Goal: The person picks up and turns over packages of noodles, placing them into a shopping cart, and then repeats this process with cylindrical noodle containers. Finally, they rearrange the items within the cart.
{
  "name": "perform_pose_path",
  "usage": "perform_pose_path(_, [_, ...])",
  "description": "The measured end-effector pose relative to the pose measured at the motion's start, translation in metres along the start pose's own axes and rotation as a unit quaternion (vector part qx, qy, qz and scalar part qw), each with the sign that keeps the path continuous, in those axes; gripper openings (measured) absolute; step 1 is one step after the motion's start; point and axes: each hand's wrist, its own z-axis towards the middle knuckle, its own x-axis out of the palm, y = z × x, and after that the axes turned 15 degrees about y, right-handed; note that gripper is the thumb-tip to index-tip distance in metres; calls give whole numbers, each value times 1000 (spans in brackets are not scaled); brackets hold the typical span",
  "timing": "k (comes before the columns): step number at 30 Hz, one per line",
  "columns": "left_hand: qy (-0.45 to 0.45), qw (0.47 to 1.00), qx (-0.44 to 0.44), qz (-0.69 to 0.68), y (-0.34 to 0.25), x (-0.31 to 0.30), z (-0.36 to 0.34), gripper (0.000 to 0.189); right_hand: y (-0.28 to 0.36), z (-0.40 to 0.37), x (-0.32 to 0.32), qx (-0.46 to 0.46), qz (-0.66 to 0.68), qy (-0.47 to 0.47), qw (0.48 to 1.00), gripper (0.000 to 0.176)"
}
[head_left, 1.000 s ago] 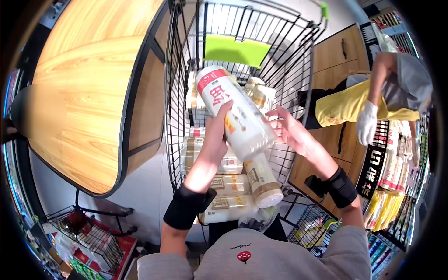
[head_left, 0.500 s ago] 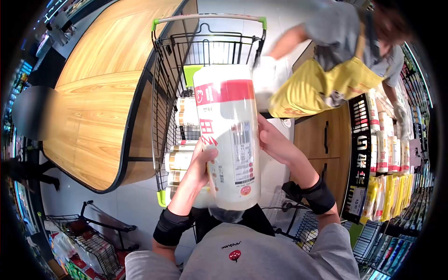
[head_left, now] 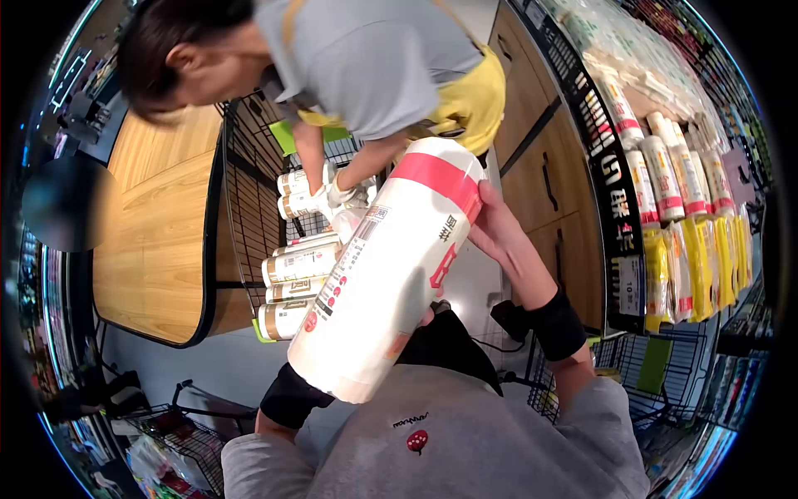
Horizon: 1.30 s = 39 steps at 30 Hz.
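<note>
White package [head_left: 382,274] tilted; right grip [head_left: 501,223] touching red band [head_left: 439,177].

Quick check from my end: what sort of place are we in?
Probably a supermarket or similar shop: there is a wire shopping cart holding white-and-gold packs, and a display stand stocked with packaged goods, with what looks like a price tag on its edge.

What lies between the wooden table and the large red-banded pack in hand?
In the head view: a wire shopping cart with gold-banded white packs inside.
</note>
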Motion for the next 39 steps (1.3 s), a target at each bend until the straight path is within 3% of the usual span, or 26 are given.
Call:
perform_pose_path(1, [-4,1000,12,9,9,0,7,76,4,-14,0,-10,-12,-8,1000,67])
perform_pose_path(2, [-27,993,67,95,27,9,18,75,11,-29,6,-20,-19,-34,999,62])
perform_pose_path(5, [-113,948,234,182,68,19,31,71,23,-69,10,-45,-71,-107,991,62])
perform_pose_path(9, [-26,924,155,348,51,-4,11,66,33,-109,-1,-15,-72,-224,972,59])
perform_pose_path(10, [-110,904,248,330,57,1,12,68,37,-116,-1,-40,-85,-233,968,59])
perform_pose_path(13, [-342,723,301,519,58,-6,26,73,52,-134,1,-19,-89,-282,955,60])
perform_pose_path(14, [-314,737,300,518,63,-4,28,75,56,-140,5,-8,-77,-292,953,62])
perform_pose_path(15, [-210,693,258,639,71,13,48,73,57,-145,7,-3,-88,-300,950,62])
perform_pose_path(17, [-247,655,187,690,59,13,49,73,60,-154,12,3,-115,-316,942,63])
perform_pose_path(20, [-257,720,218,606,67,14,52,66,62,-169,20,-7,-151,-319,936,61])
perform_pose_path(22, [-272,768,237,529,74,13,53,59,64,-173,13,-69,-211,-242,945,61])
perform_pose_path(23, [-262,779,223,524,76,10,52,60,61,-170,15,-104,-277,-222,929,62])
perform_pose_path(25, [-238,797,196,519,76,6,49,62,58,-167,10,-99,-249,-214,939,62])
perform_pose_path(29, [-282,792,174,513,72,7,44,58,44,-169,17,-98,-331,-243,907,64])
perform_pose_path(39, [-293,763,177,548,89,27,51,59,41,-195,88,-183,-363,-322,855,63])
